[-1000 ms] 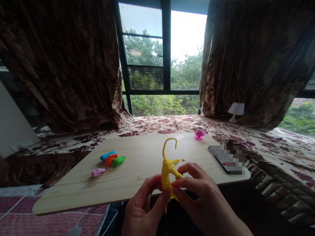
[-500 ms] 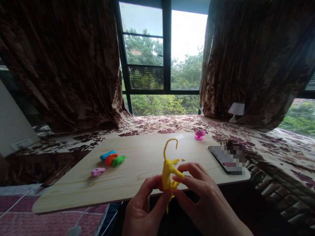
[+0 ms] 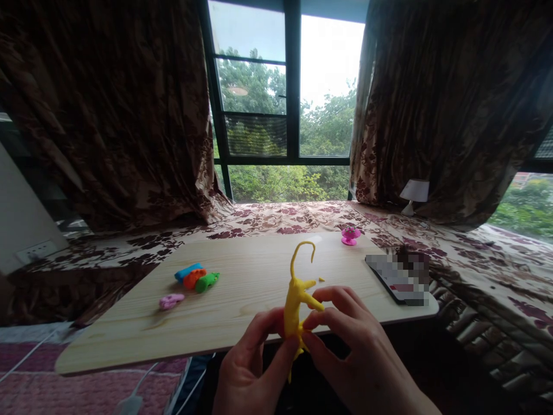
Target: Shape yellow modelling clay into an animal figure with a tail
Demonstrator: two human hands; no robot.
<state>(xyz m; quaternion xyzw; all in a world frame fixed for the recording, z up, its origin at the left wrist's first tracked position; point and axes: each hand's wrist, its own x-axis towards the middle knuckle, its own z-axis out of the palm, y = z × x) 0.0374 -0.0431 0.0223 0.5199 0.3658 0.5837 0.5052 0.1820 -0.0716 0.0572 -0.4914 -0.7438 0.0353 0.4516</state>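
Note:
A yellow clay animal figure [image 3: 294, 302] with a long curled tail and several thin legs is held up over the near edge of the table. My left hand [image 3: 259, 357] pinches its body between thumb and fingers. With thumb and fingertips, my right hand [image 3: 356, 334] grips the figure's lower limbs on the right side. The tail points up, and the lower end hangs below my fingers, partly hidden by them. A tiny yellow clay scrap [image 3: 321, 279] lies on the table behind the figure.
On the left of the wooden table [image 3: 242, 311] lie blue [image 3: 186, 272], orange [image 3: 194, 279] and green clay lumps [image 3: 208, 282], with a pink piece [image 3: 171, 301] nearer. A pink suction-cup-like object [image 3: 350, 236] stands at the back. A blurred-out phone-like slab [image 3: 397, 279] lies right; a lamp [image 3: 415, 193] stands beyond.
The yellow figure has tilted slightly, its tail tip shifting a little to the right. Both hands keep nearly the same place and hold.

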